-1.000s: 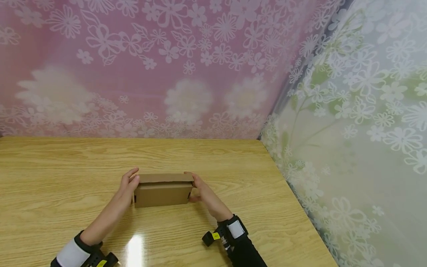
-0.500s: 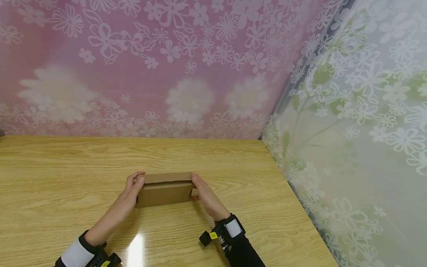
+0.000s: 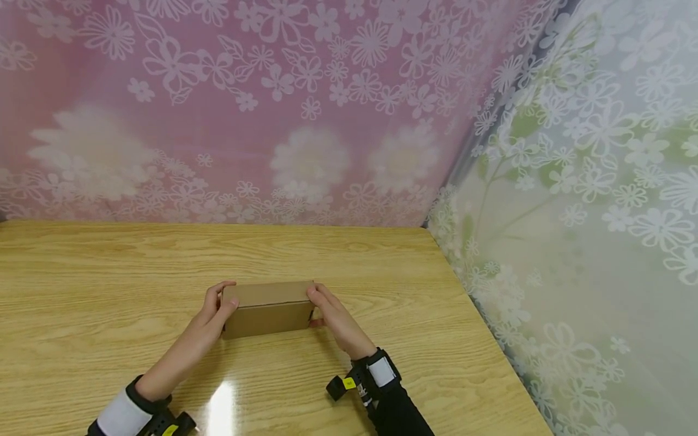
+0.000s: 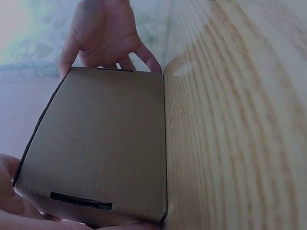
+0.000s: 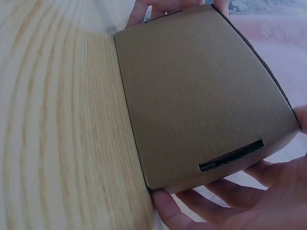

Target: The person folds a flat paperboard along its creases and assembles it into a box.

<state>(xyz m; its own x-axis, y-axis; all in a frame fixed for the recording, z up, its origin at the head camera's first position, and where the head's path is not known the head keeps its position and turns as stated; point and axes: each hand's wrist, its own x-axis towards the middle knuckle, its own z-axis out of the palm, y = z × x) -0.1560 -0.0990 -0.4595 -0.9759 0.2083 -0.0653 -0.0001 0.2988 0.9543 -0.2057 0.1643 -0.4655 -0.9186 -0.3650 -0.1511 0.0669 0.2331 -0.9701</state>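
Observation:
A small brown cardboard box (image 3: 268, 321) sits on the wooden table, its lid (image 3: 269, 294) lying flat along the top front edge. My left hand (image 3: 209, 316) holds the left end, thumb on the lid's near corner and fingers behind. At the other end my right hand (image 3: 337, 321) grips the box, with its thumb on the top corner and other fingers lower on the side. In both wrist views the box front (image 4: 100, 139) shows a dark slot (image 5: 231, 155) near each end. What is inside the box is hidden.
The wood-grain table (image 3: 382, 266) runs back to a pink floral curtain (image 3: 245, 121). A pale floral curtain (image 3: 572, 242) hangs along the table's right edge. Each wrist wears a strapped camera (image 3: 337, 387).
The lid's front edge has come down, and the gap under it has narrowed to a thin line. Both thumbs have shifted onto the lid's near corners. The box has moved slightly right.

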